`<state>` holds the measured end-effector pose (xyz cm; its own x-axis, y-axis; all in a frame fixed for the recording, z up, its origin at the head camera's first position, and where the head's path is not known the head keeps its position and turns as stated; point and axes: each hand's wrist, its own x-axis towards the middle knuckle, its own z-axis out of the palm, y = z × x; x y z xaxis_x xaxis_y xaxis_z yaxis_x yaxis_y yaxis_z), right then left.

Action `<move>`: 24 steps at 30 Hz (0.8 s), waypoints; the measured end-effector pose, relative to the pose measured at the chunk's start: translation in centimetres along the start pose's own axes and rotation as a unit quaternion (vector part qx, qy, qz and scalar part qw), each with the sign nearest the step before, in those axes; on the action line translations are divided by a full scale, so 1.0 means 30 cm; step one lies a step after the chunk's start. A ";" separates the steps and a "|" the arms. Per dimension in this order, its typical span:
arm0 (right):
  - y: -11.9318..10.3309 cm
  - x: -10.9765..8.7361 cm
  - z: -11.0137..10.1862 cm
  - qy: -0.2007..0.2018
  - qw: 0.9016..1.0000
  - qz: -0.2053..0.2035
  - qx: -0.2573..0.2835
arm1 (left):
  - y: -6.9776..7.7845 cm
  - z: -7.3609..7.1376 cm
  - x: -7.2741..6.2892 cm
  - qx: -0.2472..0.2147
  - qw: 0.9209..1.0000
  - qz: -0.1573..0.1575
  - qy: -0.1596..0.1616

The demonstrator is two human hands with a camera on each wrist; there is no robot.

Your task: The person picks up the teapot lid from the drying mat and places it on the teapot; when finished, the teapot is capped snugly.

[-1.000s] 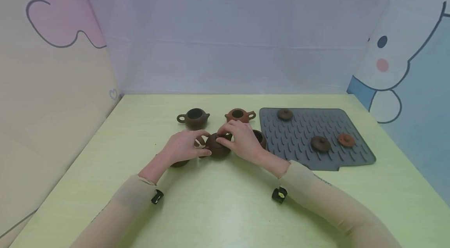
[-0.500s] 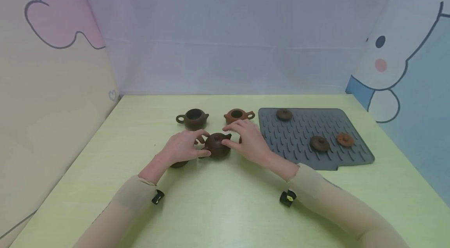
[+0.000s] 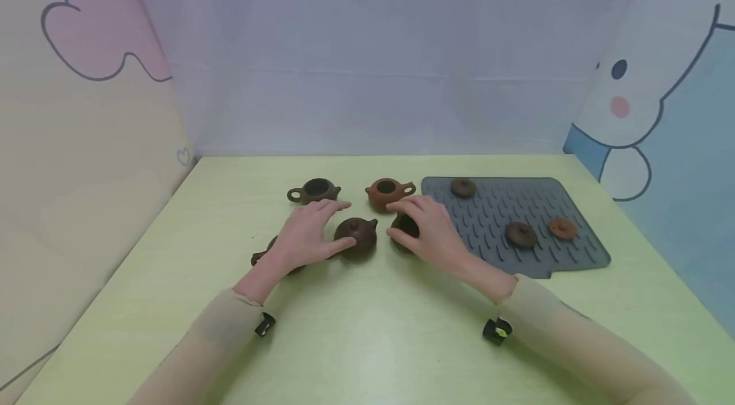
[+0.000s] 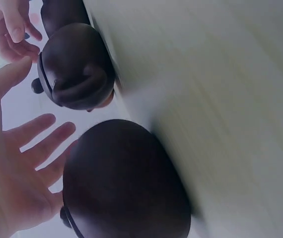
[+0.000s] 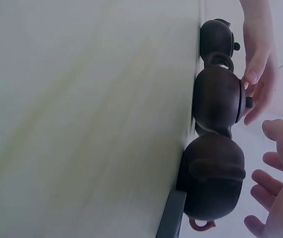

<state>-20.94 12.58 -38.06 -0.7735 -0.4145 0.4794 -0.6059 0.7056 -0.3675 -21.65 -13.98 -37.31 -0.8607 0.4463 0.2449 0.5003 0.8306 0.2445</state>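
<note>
A dark brown lidded teapot stands mid-table, its knob on top and spout toward the right. My left hand is beside and over its handle side, fingers spread and thumb overlapping the pot in the head view. Partly behind that hand is another dark teapot, whose lid knob shows in the left wrist view. My right hand is at a dark open-topped teapot, thumb and fingers apart around its near side. In the right wrist view, a gap shows between those fingers and the lidless teapot.
Farther back stand a lidless dark teapot and a lidless reddish teapot. A grey ridged mat on the right holds two dark lids and a reddish lid.
My right hand has left the middle teapot's lid and moved right to the lidless dark teapot. My left hand has let go of the middle teapot and spread its fingers.
</note>
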 end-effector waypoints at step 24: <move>0.217 -0.169 -0.177 0.052 0.995 0.030 -0.084 | 0.173 0.086 0.127 0.040 0.999 0.028 -0.018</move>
<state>-19.98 22.34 -38.65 -0.7793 -0.3131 0.5428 -0.5122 0.8173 -0.2640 -22.59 -7.11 -37.54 -0.8355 0.5026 0.2222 0.5393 0.8276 0.1558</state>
